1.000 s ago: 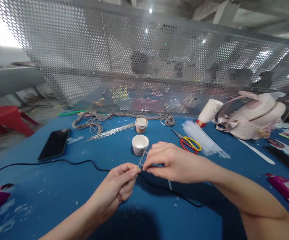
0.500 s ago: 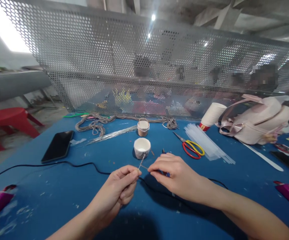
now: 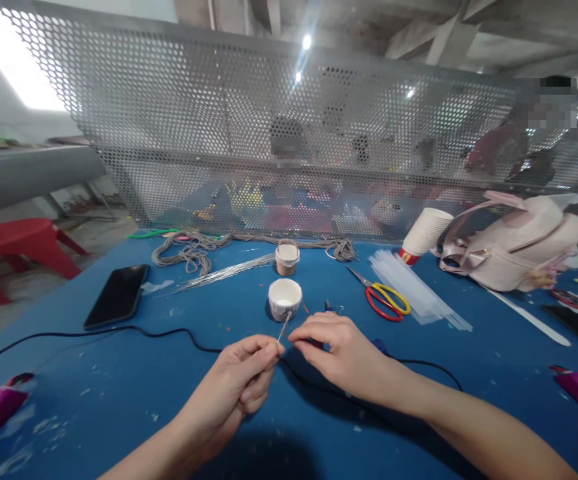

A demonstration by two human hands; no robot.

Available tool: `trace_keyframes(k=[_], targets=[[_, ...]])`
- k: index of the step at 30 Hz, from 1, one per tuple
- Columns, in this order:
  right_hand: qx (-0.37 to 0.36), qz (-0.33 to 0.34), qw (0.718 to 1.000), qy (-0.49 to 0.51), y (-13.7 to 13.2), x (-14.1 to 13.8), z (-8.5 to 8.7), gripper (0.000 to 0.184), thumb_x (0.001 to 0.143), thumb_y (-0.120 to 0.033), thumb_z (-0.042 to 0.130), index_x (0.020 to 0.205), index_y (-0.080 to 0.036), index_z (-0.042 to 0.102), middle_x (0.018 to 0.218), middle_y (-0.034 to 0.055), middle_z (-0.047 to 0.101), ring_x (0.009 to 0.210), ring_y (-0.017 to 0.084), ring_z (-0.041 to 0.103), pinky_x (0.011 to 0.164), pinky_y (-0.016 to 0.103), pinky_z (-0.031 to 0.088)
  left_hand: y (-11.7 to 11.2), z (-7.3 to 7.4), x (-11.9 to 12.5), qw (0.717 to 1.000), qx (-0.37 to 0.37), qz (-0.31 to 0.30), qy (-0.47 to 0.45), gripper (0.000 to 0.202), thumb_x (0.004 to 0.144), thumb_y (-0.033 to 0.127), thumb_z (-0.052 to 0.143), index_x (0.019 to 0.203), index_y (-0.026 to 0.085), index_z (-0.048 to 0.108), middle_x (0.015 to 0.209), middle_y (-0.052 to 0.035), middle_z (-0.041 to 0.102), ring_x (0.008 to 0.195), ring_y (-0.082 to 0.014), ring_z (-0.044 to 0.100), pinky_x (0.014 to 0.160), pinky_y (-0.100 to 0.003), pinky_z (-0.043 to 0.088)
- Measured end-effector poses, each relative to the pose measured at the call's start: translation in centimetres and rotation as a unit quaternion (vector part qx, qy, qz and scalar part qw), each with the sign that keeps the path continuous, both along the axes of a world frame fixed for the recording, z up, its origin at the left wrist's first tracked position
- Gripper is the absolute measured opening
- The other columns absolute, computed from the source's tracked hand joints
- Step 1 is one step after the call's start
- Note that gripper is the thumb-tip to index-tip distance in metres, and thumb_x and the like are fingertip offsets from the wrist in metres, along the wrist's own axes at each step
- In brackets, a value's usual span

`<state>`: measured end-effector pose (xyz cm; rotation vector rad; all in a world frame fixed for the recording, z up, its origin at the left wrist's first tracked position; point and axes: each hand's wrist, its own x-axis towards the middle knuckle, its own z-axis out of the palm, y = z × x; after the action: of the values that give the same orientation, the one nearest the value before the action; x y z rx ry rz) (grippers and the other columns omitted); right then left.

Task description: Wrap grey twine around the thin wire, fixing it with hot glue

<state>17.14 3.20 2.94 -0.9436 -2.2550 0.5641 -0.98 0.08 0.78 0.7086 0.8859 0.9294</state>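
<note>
My left hand point(image 3: 251, 370) pinches a thin wire point(image 3: 282, 331) between thumb and forefinger. The wire slants up and away, with grey thread point(image 3: 287, 317) wound about its far end. Close by on the right, my right hand point(image 3: 336, 343) has thumb and forefinger drawn together near the wire; whatever lies between them is hidden. Just beyond the wire tip stands a small white paper cup point(image 3: 285, 298), its near side overlapped by the tip in view. Behind it is a second small cup point(image 3: 287, 260) with a pale top. A small dark blue object point(image 3: 379, 345) lies partly behind my right hand.
Red-and-yellow scissors point(image 3: 386, 299) and translucent strips point(image 3: 419, 293) lie to the right, near stacked paper cups point(image 3: 426, 233) and a pink bag point(image 3: 513, 243). Leftward are silvery wires point(image 3: 229, 272), grey cord point(image 3: 189, 250) and a phone point(image 3: 117, 295). A black cable point(image 3: 163, 332) crosses the table.
The thread that stretched from the wire to my right fingertips no longer shows. My right hand has shifted slightly left, towards the wire. My left hand keeps its pinch.
</note>
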Motion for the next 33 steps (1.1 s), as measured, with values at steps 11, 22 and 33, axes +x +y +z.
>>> trace_keyframes(k=[11,22,33], targets=[[-0.279,0.024,0.955,0.1,1.9,-1.0,1.1,0.017,0.075,-0.01,0.056,0.077,-0.016,0.071,0.078,0.0016,0.072,0.077,0.014,0.065,0.077,0.027,0.048,-0.1,-0.2,-0.1,0.999,-0.016,-0.014,-0.028,0.025,0.069,0.038,0.073,0.069,0.015,0.062,0.038,0.012,0.027,0.035,-0.0005,0.01,0.035,-0.016,0.009],[-0.508,0.234,0.828,0.039,7.6,-2.0,1.4,0.013,0.07,-0.007,0.066,0.081,-0.013,0.068,0.07,-0.0007,0.068,0.067,0.008,0.064,0.068,0.019,0.047,-0.4,0.0,0.0,0.995,-0.033,-0.084,-0.04,0.023,0.068,0.034,0.074,0.068,0.014,0.062,0.039,0.0122,0.026,0.034,0.0,0.009,0.034,-0.016,0.007],[-0.372,0.264,0.888,-0.061,8.1,-2.7,4.6,0.008,0.073,-0.016,0.067,0.08,-0.014,0.07,0.068,-0.0031,0.063,0.063,0.006,0.053,0.061,0.018,0.04,-0.2,-0.5,-0.1,0.996,-0.035,-0.078,-0.033,0.023,0.07,0.035,0.072,0.069,0.015,0.062,0.039,0.0123,0.026,0.035,-0.0006,0.009,0.035,-0.016,0.008]])
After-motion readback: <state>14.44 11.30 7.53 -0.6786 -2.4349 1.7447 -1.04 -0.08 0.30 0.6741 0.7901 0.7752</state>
